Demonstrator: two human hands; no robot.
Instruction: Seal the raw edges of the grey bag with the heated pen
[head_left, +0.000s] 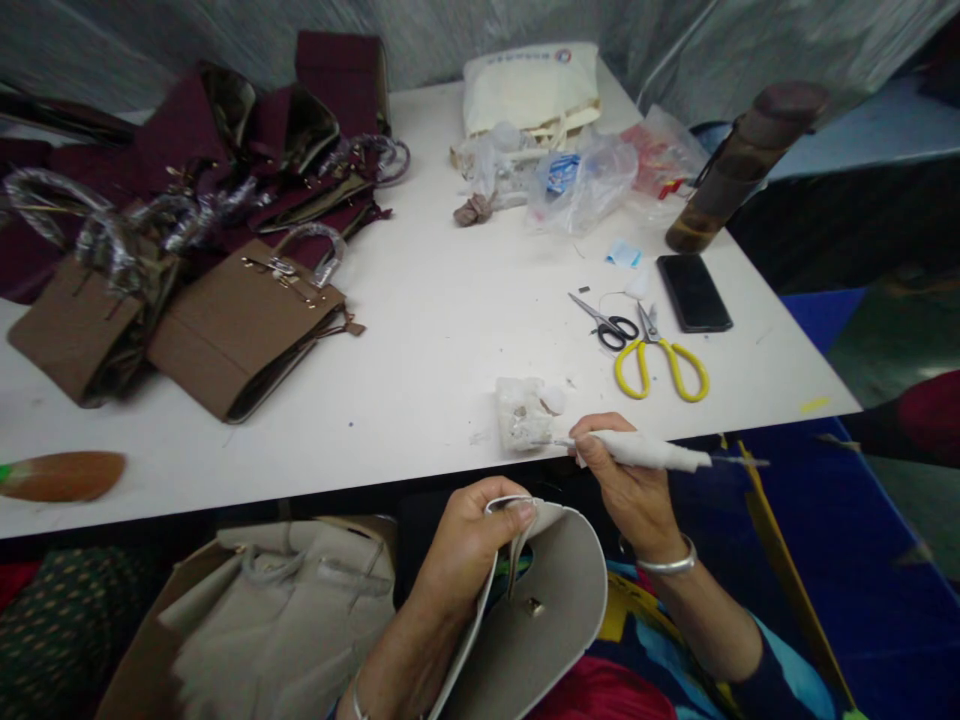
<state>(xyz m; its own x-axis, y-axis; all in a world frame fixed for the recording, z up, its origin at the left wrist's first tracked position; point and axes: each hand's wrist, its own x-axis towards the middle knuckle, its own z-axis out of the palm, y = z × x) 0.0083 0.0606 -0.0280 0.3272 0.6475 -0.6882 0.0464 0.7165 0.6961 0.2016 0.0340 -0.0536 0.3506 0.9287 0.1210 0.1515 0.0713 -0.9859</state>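
My left hand (469,535) is closed on the top edge of a pale grey bag flap (547,610) held over my lap. My right hand (626,485) pinches a thin tool wrapped in white tape (652,453), whose tip points left toward a small clear lump of plastic-wrapped material (521,412) at the table's front edge. A silver bangle sits on my right wrist. More grey bag pieces (277,610) lie in a box at my lower left.
On the white table (420,330) lie brown bags (240,330), maroon bags (225,140), yellow-handled scissors (664,360), small black scissors (607,322), a black phone (694,292), plastic bags (577,180), a cream tote (529,90) and a brown bottle (739,165).
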